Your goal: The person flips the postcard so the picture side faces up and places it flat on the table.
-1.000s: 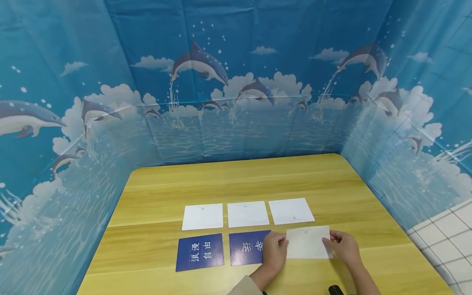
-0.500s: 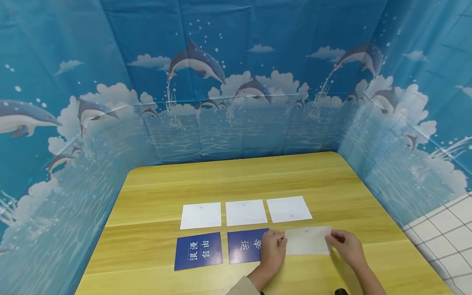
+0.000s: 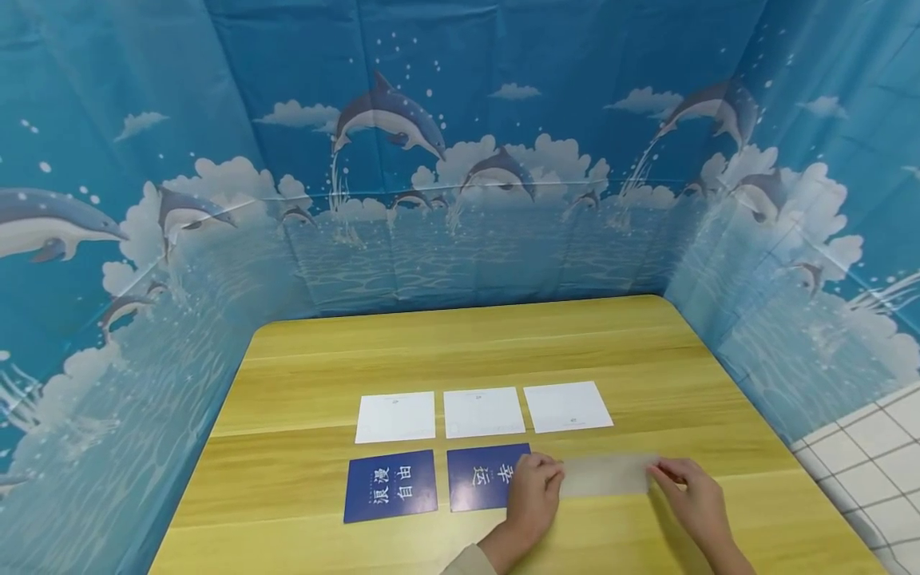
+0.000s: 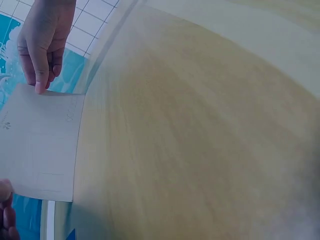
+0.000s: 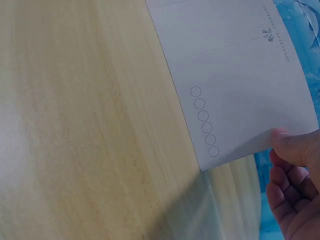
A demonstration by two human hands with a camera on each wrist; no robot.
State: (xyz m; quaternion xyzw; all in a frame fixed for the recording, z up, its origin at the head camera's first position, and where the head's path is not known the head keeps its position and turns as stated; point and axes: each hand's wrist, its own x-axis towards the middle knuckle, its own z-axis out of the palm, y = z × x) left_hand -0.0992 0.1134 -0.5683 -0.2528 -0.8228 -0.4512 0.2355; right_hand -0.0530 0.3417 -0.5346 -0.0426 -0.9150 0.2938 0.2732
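Between my two hands a white postcard [image 3: 607,475] is held above the table's right front. It is tilted, looking thin and blurred in the head view. My left hand [image 3: 534,493] pinches its left edge and covers part of a blue card beneath. My right hand [image 3: 693,499] pinches the right edge between thumb and fingers. The right wrist view shows the postcard's printed side [image 5: 230,85], with a row of small circles and a bird mark. Left of the hands lie a blue card with white characters [image 3: 481,479] and another blue card [image 3: 390,487].
Behind the blue cards, three white postcards lie in a row: left [image 3: 395,418], middle [image 3: 484,413] and right [image 3: 568,407]. The yellow wood-grain table [image 3: 460,343] has a blue dolphin-print curtain [image 3: 460,255] round its back and sides. White tiles [image 3: 870,455] show at right.
The held postcard has tilted, so it looks narrower from above and its print no longer reads in the head view. My right hand has shifted slightly right.
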